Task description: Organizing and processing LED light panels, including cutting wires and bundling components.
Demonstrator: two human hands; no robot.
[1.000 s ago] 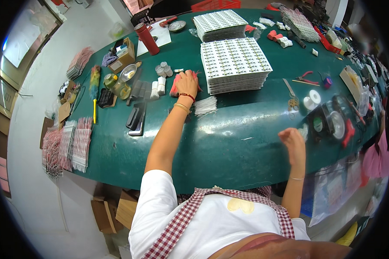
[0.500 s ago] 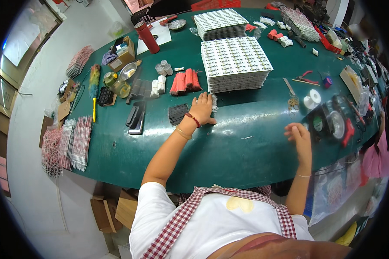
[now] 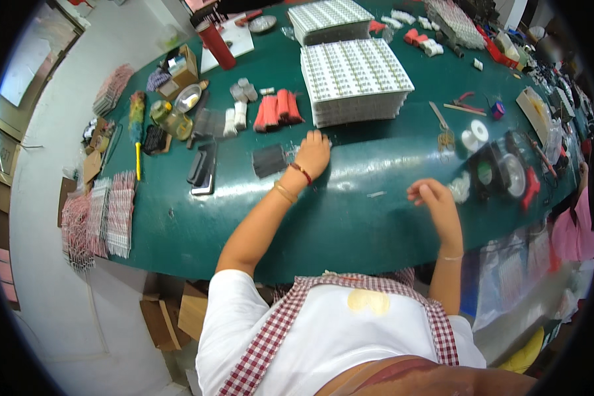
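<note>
My left hand (image 3: pixel 312 157) rests on the green table (image 3: pixel 244 244), its fingers bent and close together over a small bunch of thin grey wires (image 3: pixel 290 154). Most of that bunch is hidden beneath the hand. Just left of it lies a flat bundle of black wires (image 3: pixel 268 161). My right hand (image 3: pixel 437 201) hangs above the table at the right, slightly blurred, with fingers half bent, the thumb apart and nothing seen in it. A small pale strip (image 3: pixel 376 194) lies to its left. Beside its wrist is a crumpled clear plastic piece (image 3: pixel 459 187).
Stacked printed sheets (image 3: pixel 356 76) stand beyond my left hand. Red wire bundles (image 3: pixel 277 110) and white wire bundles (image 3: pixel 235 119) lie left of them. A black stapler-like tool (image 3: pixel 202 168) sits left. At right are a white spool (image 3: pixel 474 135), pliers (image 3: pixel 468 103) and a black device (image 3: pixel 498 171).
My left hand's fingers have drawn in from lying flat and spread over the wires. My right hand has moved left, uncovering the crumpled plastic. The whole view has shifted slightly.
</note>
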